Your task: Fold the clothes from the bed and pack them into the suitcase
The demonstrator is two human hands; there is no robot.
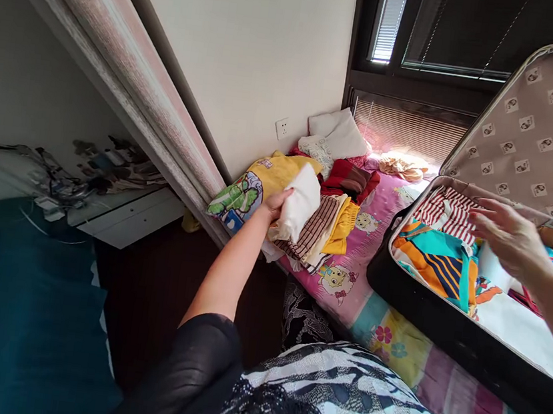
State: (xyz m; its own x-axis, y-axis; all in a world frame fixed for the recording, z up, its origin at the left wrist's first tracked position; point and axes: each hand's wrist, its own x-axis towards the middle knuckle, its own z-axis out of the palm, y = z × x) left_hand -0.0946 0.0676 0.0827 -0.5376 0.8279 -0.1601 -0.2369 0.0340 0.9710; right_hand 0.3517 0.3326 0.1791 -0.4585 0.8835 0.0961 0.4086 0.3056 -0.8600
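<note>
My left hand [276, 206] is closed on a folded white cloth [302, 200], held over a pile of folded clothes. Below and beside that cloth lie a brown striped garment [318, 229], a yellow garment [343, 228] and a dark red garment [345, 180]. My right hand [505, 235] hovers over the open suitcase [379, 273], fingers stretched and apart, with nothing visible in it. Nearest to it in the suitcase are a red-and-white striped garment [445, 211] and an orange and teal garment [436, 257].
A yellow cartoon pillow [264, 179] and a white pillow [338, 134] rest by the wall. The suitcase lid [544, 119] leans up near the window blinds [409, 129]. A curtain [136, 75] hangs at left, with a white drawer cabinet [127, 215] and a teal bed [26, 311] beyond.
</note>
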